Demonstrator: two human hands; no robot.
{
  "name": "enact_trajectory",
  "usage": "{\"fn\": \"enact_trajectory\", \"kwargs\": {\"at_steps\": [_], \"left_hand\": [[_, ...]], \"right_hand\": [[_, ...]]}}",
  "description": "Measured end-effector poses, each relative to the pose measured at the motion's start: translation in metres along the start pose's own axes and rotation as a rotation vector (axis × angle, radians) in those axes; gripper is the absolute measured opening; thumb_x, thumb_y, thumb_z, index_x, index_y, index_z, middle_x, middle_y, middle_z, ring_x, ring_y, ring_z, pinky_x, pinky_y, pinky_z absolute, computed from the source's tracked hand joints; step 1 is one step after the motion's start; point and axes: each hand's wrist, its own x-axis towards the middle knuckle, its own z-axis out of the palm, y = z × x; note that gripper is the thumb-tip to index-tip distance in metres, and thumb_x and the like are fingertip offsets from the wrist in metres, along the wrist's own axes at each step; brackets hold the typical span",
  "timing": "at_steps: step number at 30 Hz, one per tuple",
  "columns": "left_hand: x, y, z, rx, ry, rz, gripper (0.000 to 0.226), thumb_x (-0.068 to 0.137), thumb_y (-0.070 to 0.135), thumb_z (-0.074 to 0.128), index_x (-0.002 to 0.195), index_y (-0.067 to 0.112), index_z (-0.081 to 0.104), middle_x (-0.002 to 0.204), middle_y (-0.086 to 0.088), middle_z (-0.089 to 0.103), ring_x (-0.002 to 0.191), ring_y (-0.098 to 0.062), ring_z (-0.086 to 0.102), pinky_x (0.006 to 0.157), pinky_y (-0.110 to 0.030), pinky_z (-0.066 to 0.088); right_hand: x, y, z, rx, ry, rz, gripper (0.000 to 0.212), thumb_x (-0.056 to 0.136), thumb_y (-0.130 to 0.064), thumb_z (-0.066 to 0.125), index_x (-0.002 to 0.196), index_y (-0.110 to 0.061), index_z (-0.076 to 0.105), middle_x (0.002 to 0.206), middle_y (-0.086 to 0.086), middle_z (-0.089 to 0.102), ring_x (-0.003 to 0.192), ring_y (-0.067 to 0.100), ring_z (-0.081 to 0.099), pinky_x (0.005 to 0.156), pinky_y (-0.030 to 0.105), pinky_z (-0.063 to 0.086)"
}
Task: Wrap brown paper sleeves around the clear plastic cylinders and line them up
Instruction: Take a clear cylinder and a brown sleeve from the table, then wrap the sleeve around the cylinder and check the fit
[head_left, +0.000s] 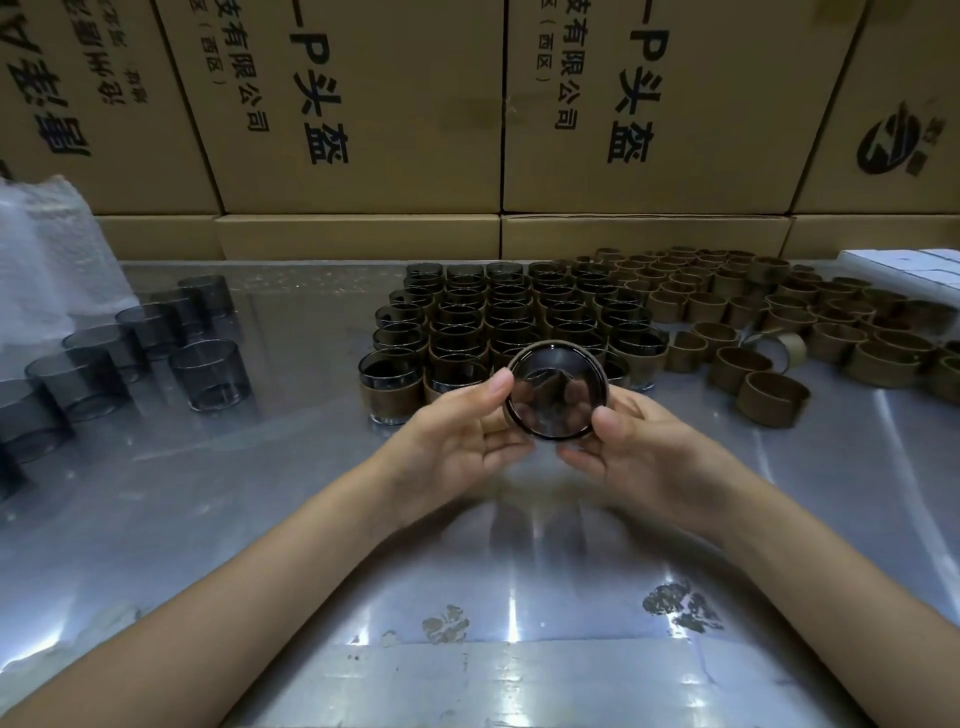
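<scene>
centrally, one clear plastic cylinder (556, 389), tilted with its open mouth toward the camera, brown sleeve edge visible at its rim, raised above the surface (311, 519). left hand (457, 436) and right hand (639, 447): both curl fingers and thumb around it. behind it: sleeved cylinders (498, 322) in tight rows. right: loose paper sleeves (779, 322). left: bare cylinders (156, 343). rear: cardboard boxes (363, 104).

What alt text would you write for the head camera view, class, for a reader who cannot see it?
Both hands, left hand and right hand, hold a clear cylinder in a brown sleeve. Behind stand sleeved rows, with bare cylinders left and empty sleeves right.
</scene>
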Motion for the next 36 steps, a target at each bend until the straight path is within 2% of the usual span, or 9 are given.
{"fn": "enact_trajectory", "kwargs": {"at_steps": [5,11,15,19,21,23,25,28,36], "left_hand": [[0.0,-0.004,0.003,-0.053,-0.093,0.025,0.068,0.053,0.057,0.087,0.106,0.018,0.073,0.114,-0.009,0.069,0.107,-0.017,0.064,0.096,-0.028,0.051],[-0.001,-0.006,0.005,0.001,-0.151,0.057,0.081,0.06,0.061,0.08,0.123,0.013,0.064,0.13,-0.015,0.059,0.123,-0.023,0.053,0.107,-0.034,0.041],[0.0,-0.004,0.003,0.027,-0.173,0.06,0.067,0.063,0.06,0.079,0.117,0.023,0.068,0.122,-0.004,0.066,0.116,-0.015,0.059,0.098,-0.026,0.048],[0.0,0.001,0.002,0.043,-0.121,0.071,0.077,0.063,0.061,0.079,0.121,0.012,0.065,0.125,-0.014,0.062,0.119,-0.025,0.058,0.1,-0.035,0.048],[0.0,0.003,0.008,0.08,-0.007,0.077,0.073,0.069,0.072,0.065,0.108,0.011,0.067,0.118,-0.02,0.062,0.114,-0.031,0.058,0.102,-0.044,0.043],[0.003,0.003,0.015,0.162,0.124,0.081,0.068,0.079,0.078,0.041,0.081,0.014,0.062,0.096,-0.017,0.061,0.092,-0.026,0.059,0.089,-0.038,0.046],[0.006,-0.001,0.021,0.317,0.214,0.155,0.061,0.081,0.071,0.03,0.068,0.016,0.051,0.076,-0.007,0.056,0.075,-0.014,0.055,0.074,-0.025,0.043],[0.008,-0.012,0.027,0.484,0.283,0.324,0.052,0.088,0.064,0.028,0.058,0.027,0.05,0.058,0.014,0.048,0.058,-0.002,0.046,0.061,-0.012,0.039],[0.013,-0.026,0.027,0.476,0.295,0.482,0.046,0.091,0.06,0.032,0.061,0.031,0.051,0.057,0.01,0.046,0.055,-0.007,0.044,0.056,-0.019,0.037]], "right_hand": [[0.001,0.001,0.001,0.017,-0.056,-0.022,0.063,0.039,-0.043,0.095,0.095,-0.021,0.076,0.093,-0.004,0.072,0.086,0.005,0.067,0.075,0.016,0.053],[0.001,0.001,-0.001,-0.003,-0.074,-0.026,0.074,0.038,-0.041,0.096,0.103,-0.016,0.074,0.098,0.003,0.071,0.096,0.012,0.065,0.089,0.024,0.05],[0.0,0.0,-0.002,-0.016,-0.108,-0.011,0.063,0.044,-0.043,0.094,0.1,-0.022,0.075,0.096,-0.003,0.073,0.094,0.007,0.066,0.083,0.02,0.053],[0.0,-0.003,-0.005,0.02,-0.062,0.03,0.08,0.06,-0.058,0.081,0.123,-0.012,0.064,0.125,0.014,0.063,0.118,0.024,0.058,0.1,0.032,0.048],[0.001,-0.003,0.001,-0.043,0.031,0.033,0.087,0.07,-0.071,0.063,0.126,-0.004,0.058,0.133,0.022,0.055,0.125,0.031,0.052,0.106,0.04,0.043],[0.004,0.001,0.01,-0.165,0.188,0.002,0.075,0.075,-0.075,0.046,0.104,-0.01,0.068,0.118,0.024,0.063,0.111,0.026,0.062,0.099,0.038,0.048],[0.008,0.006,0.021,-0.352,0.366,-0.072,0.061,0.075,-0.072,0.041,0.076,-0.021,0.073,0.086,0.012,0.073,0.085,0.012,0.068,0.078,0.025,0.053],[0.01,0.013,0.031,-0.493,0.527,-0.262,0.051,0.083,-0.055,0.038,0.055,-0.018,0.06,0.051,-0.008,0.06,0.05,-0.003,0.057,0.051,0.008,0.042],[0.012,0.021,0.035,-0.372,0.581,-0.389,0.045,0.084,-0.049,0.041,0.06,-0.013,0.051,0.049,-0.005,0.053,0.048,0.005,0.054,0.047,0.013,0.043]]}}
